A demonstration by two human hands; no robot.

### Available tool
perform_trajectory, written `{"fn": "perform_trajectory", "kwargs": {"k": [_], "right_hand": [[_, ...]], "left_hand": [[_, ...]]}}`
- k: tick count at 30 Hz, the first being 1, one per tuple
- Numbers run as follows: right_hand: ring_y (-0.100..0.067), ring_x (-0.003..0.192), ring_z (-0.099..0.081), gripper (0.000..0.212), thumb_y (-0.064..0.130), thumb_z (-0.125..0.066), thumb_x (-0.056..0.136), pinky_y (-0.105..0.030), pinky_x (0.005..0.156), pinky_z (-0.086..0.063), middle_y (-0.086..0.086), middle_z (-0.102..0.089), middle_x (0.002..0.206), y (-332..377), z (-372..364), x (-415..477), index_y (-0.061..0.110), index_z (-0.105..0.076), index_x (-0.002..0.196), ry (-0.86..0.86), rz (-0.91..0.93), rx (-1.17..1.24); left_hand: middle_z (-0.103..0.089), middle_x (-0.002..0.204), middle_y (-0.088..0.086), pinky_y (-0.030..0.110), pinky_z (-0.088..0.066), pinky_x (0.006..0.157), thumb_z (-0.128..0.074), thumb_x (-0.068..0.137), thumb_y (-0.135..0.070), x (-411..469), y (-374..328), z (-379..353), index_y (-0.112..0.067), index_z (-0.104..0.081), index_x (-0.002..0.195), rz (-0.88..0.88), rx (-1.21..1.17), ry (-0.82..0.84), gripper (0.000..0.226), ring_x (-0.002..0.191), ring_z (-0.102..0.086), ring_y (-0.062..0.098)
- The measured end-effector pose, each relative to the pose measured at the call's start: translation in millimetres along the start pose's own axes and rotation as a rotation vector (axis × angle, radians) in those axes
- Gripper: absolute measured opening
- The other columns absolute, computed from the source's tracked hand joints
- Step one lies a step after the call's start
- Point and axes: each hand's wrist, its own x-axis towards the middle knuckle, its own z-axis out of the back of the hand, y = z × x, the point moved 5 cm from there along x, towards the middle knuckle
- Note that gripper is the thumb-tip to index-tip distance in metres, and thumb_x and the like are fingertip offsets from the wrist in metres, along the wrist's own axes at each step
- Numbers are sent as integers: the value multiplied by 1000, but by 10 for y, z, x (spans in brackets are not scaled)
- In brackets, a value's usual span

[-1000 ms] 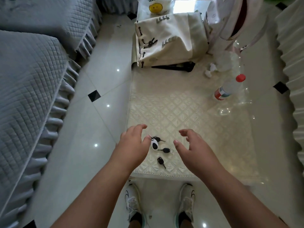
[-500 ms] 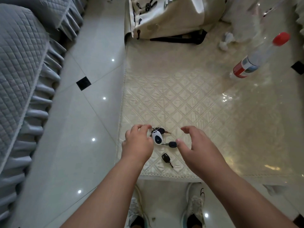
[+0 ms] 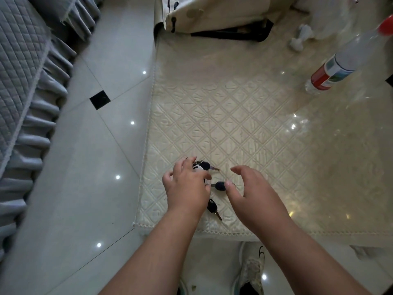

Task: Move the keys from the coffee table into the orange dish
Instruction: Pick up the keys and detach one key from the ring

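The keys lie near the front left edge of the coffee table (image 3: 234,116). A key bunch (image 3: 203,165) with a white fob and a black head sits under my left hand (image 3: 187,186), whose fingers and thumb curl around the fob. A single black-headed key (image 3: 220,185) lies between my hands, with my right thumb tip touching it. My right hand (image 3: 253,194) hovers with its fingers spread, holding nothing. A third black key (image 3: 212,207) lies closer to the edge, beside my left wrist. No orange dish is in view.
A plastic bottle (image 3: 338,67) with a red label lies at the table's right. A cream bag (image 3: 212,13) and crumpled tissue (image 3: 299,39) sit at the far end. A grey quilted sofa (image 3: 23,67) borders the tiled floor (image 3: 89,167) on the left.
My head has leaned closer to the table. My left hand has moved onto the key bunch and curled around the white fob. My right thumb has come down against the single key.
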Motion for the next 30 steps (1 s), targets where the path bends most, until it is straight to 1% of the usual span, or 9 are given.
{"fn": "perform_trajectory", "kwargs": {"k": [4, 9, 15, 18, 21, 25, 26, 28, 30], "right_hand": [[-12, 123, -47, 43, 45, -49, 92, -43, 100, -41, 12, -50, 135, -51, -55, 25, 31, -47, 133, 3, 2, -8], [-10, 119, -48, 42, 45, -49, 93, -43, 98, -43, 14, -50, 134, -127, -55, 21, 31, -47, 133, 4, -1, -13], [-12, 122, -46, 43, 46, -49, 92, -41, 98, -42, 13, -51, 134, -210, 3, 44, 31, -47, 133, -16, -23, -19], [-12, 123, -46, 43, 46, -50, 92, -42, 99, -42, 13, -51, 133, -206, 29, 47, 30, -48, 132, -20, -27, -1], [-11, 123, -46, 42, 46, -50, 92, -40, 99, -41, 12, -51, 133, -213, 35, 54, 31, -49, 131, -12, -45, 31], [0, 106, -46, 40, 51, -54, 90, -26, 84, -39, 12, -52, 131, -211, 102, 71, 31, -58, 125, -12, -133, 219], [1, 107, -46, 40, 55, -55, 88, -27, 86, -40, 11, -54, 129, -203, 131, 66, 32, -61, 121, -13, -169, 299], [-2, 112, -52, 36, 60, -61, 83, -36, 93, -46, 11, -61, 121, -146, 197, 45, 36, -67, 109, -15, -218, 497], [-4, 113, -58, 25, 58, -68, 79, -41, 96, -46, 12, -69, 109, -31, 288, 17, 40, -71, 97, -37, -197, 678]], "left_hand": [[-20, 158, -6, 48, -5, 105, -65, 74, -53, 8, -89, -120, -45, -64, 97, -31, 109, 20, 24, 144, -1, 22], [-17, 159, -6, 49, -9, 106, -63, 78, -48, -7, -146, -181, -39, -60, 91, -73, 178, -19, 16, 145, 0, 24], [-15, 159, -9, 50, -7, 106, -59, 83, -43, -13, -141, -277, -35, -60, 89, -103, 232, 26, 11, 145, 5, 24], [-10, 160, -9, 50, -4, 107, -48, 90, -49, -39, -139, -315, -34, -62, 94, -82, 219, 52, 21, 145, 10, 22], [-8, 160, -13, 49, -2, 109, -46, 92, -51, -81, -174, -239, -36, -61, 93, -26, 58, 40, 21, 144, 12, 18], [-12, 157, -21, 45, -5, 108, -55, 88, -49, -161, -276, 90, -40, -59, 87, -9, -340, -38, 10, 142, 11, 6], [-13, 156, -24, 43, -8, 107, -57, 87, -51, -185, -302, 212, -41, -60, 86, -7, -425, -69, 10, 142, 8, 3], [-16, 153, -30, 39, -10, 103, -57, 84, -56, -228, -339, 452, -43, -60, 84, 7, -559, -110, 14, 141, 3, -1], [-20, 149, -34, 37, -11, 99, -59, 82, -59, -266, -357, 659, -45, -61, 83, 22, -639, -118, 14, 140, -6, -1]]}}
